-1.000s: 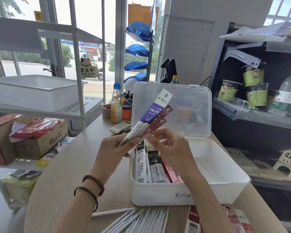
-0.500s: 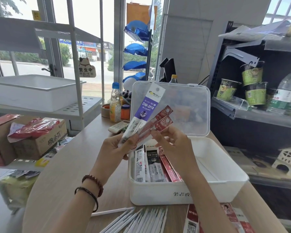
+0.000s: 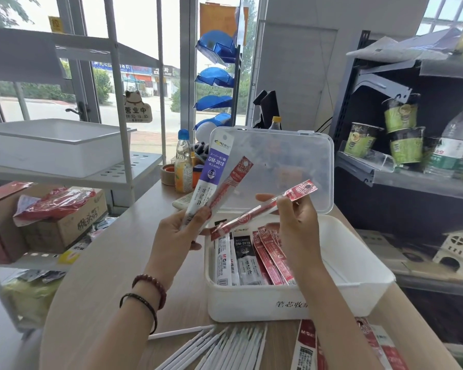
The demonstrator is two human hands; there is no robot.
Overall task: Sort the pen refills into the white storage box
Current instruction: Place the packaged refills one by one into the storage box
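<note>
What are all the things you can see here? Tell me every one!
white storage box: one, white, on the table, lid open
clear lid: one, see-through, standing up behind the box
refill packs in the box: several, white, black and red, left part of the box
purple refill pack: one, purple and white, in the left hand
red refill pack: one, red, in the left hand beside the purple one
second red refill pack: one, red, in the right hand over the box
loose white refills: many, white, on the table in front of the box
drink bottle: one, orange, blue cap, far end of the table
table: one, light wood
left hand: holding two packs
right hand: holding one pack
</note>
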